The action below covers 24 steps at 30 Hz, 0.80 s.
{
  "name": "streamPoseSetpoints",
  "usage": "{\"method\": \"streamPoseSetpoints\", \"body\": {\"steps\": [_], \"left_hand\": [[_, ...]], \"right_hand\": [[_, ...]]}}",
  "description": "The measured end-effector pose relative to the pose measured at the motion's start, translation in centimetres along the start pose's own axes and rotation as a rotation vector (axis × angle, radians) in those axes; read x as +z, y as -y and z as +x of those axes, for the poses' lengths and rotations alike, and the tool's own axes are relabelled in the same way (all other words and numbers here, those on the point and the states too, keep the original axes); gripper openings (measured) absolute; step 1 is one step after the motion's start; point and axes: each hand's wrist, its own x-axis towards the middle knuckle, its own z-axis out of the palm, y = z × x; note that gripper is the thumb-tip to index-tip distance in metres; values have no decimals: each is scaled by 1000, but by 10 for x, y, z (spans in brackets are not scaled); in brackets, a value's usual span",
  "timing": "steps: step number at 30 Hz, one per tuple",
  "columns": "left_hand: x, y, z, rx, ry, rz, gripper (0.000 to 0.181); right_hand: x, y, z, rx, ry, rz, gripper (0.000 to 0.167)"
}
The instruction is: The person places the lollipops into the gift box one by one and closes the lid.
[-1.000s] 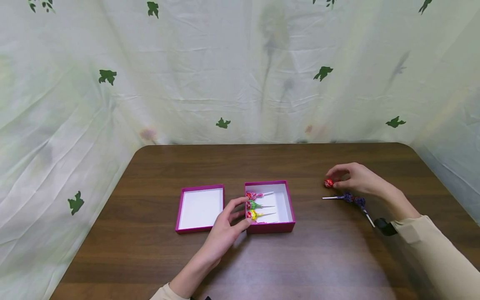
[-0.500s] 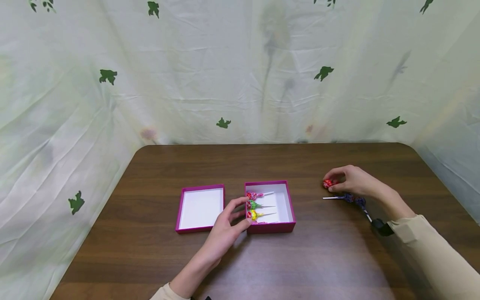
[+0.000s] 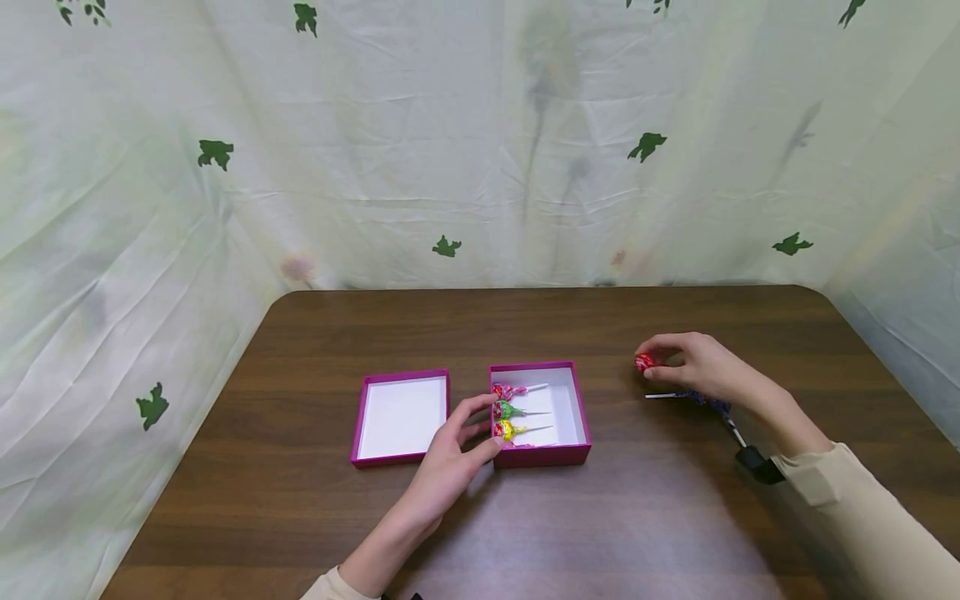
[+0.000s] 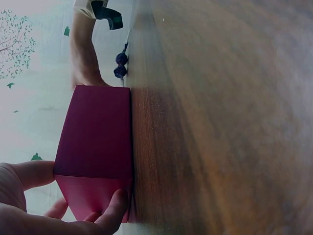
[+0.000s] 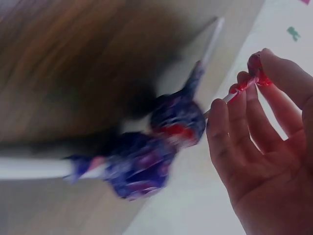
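My left hand (image 3: 452, 454) rests at the left end of a magenta box (image 3: 581, 417), its fingers bent against the wall and rim; in the left wrist view they hold the box (image 4: 95, 132) at that end. Inside lie a pink lollipop (image 3: 510, 391), a green lollipop (image 3: 506, 410) and a yellow lollipop (image 3: 507, 430), heads to the left; a bit of pink shows by the front wall. On the right, my right hand (image 3: 701, 364) pinches a red lollipop (image 3: 643, 362) just under its head; its stick shows between the fingers in the right wrist view.
Two dark blue lollipops lie head to head below my right hand; one blue lollipop (image 5: 142, 166) looms close in the right wrist view. Left of the box lies its white-lined lid (image 3: 401, 417). A leaf-patterned curtain (image 3: 480, 150) closes off the back of the brown table (image 3: 525, 533).
My right hand has slid slightly left with the red lollipop, now a little farther from the blue ones. The left hand and the box have stayed in place.
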Motion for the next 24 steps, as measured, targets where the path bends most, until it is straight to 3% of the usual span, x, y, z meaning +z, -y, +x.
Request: {"method": "streamPoseSetpoints", "body": {"steps": [11, 20, 24], "left_hand": [[0, 1, 0, 6, 1, -6, 49], [1, 1, 0, 5, -2, -8, 50], [1, 1, 0, -2, -5, -2, 50]], "right_hand": [[9, 29, -2, -78, -59, 154, 22], [16, 48, -6, -62, -123, 393, 27], [21, 58, -6, -87, -173, 424, 28]]}}
